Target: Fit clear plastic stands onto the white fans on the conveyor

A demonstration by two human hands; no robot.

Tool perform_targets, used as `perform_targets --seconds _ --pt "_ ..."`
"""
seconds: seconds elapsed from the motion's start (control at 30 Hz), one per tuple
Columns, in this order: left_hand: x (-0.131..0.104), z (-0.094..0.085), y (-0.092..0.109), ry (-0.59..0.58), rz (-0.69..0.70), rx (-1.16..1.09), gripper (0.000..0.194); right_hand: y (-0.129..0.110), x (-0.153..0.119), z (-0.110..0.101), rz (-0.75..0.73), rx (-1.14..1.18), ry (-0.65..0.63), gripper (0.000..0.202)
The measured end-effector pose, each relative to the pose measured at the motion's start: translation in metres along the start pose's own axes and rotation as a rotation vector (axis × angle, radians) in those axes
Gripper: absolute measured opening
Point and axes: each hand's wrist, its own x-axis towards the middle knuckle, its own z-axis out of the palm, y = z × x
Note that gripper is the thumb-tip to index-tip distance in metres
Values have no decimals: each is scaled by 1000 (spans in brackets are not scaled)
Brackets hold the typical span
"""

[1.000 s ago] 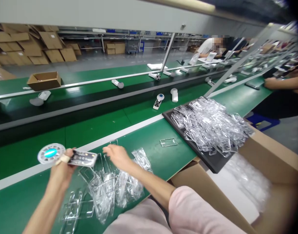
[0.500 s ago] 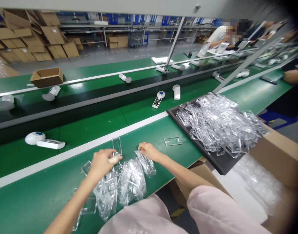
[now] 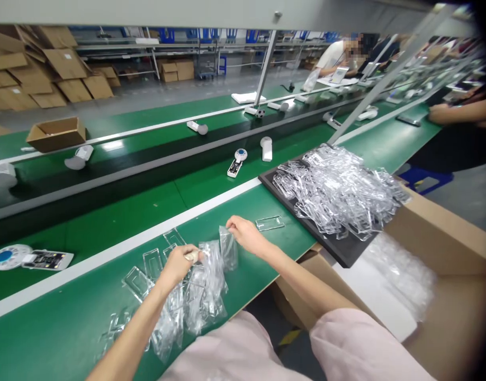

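Observation:
My right hand [image 3: 246, 234] is closed, with thumb and fingertips pinching the top of a small clear plastic bag [image 3: 228, 251] that hangs down. Left of it, my left hand [image 3: 183, 260] is pinched at the upper edge of another clear bag [image 3: 213, 275], a pale cover on one finger. Under and around that hand lie more bags and clear plastic frames [image 3: 137, 283], partly hidden by my forearm. A single clear frame [image 3: 270, 223] rests on the green bench just right of my right hand.
A black tray [image 3: 342, 256] heaped with clear plastic frames [image 3: 334, 190] overhangs the bench at right, above an open carton [image 3: 445, 238]. White devices [image 3: 237, 163] lie on the green belt [image 3: 147, 211] ahead. A slanted metal post [image 3: 370, 95] rises behind the tray. A co-worker's arm [image 3: 463, 112] reaches in at right.
My left hand has moved right, from a clear frame to a bag's top edge. The bag in my right hand now hangs more upright. The devices on the belt have shifted left in view.

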Motion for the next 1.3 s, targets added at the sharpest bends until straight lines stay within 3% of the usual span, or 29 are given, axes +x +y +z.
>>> perform_targets --seconds 0.2,0.3,0.43,0.6,0.77,0.9,0.97,1.07,1.17,1.3 --pt "-21 -15 40 94 201 66 9 -31 -30 -49 -172 -19 79 25" --pt "-27 -17 51 131 247 122 8 -39 -35 -61 -100 -82 113 21" --pt "-26 -19 56 178 305 73 7 -43 -36 -74 -142 -19 246 15" --pt "-32 -39 68 237 402 17 6 -51 -42 -87 -181 26 275 14" --pt "-44 -66 85 149 573 206 11 -71 -48 -90 -239 114 128 14" --pt "-50 -69 99 106 678 367 11 -96 -45 -86 -318 209 -15 52" --pt "-53 -65 103 103 699 381 11 -108 -39 -82 -393 169 -56 40" --pt "-54 -60 105 220 686 354 12 -121 -30 -74 -428 121 23 19" --pt "-53 -56 102 344 612 322 11 -129 -23 -68 -380 111 75 14" --pt "-56 -59 97 362 506 284 9 -128 -14 -64 -361 123 55 16"
